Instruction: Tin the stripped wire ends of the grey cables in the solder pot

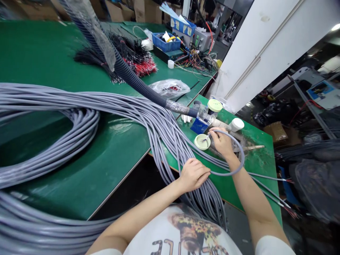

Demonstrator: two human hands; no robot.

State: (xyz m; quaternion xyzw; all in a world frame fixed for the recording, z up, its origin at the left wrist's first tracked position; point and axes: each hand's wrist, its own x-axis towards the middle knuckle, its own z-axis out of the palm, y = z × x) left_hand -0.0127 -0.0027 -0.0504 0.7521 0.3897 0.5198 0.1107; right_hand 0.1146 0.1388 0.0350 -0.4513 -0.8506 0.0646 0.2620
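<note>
Between thumb and fingers, my right hand [221, 141] pinches a grey cable [242, 156] close to its stripped end. Thin dark wires [204, 140] fan out from that end over a small pale green dish [198, 145]; whether they touch its contents I cannot tell. The same cable loops round to the right and back to my left hand [193, 174], which is closed on it. Under and beside my left hand runs a thick bundle of grey cables [159, 124], hanging over the table edge. Several other cable ends with bared wires [289, 210] lie at the right.
A ribbed hose [138, 85] slants across the green table [119, 159]. Near my right hand stand a blue box [199, 125], a white-capped jar [237, 124] and a pale-lidded jar [215, 105]. Farther back lie black and red wire bundles [143, 65] and a blue bin [166, 43].
</note>
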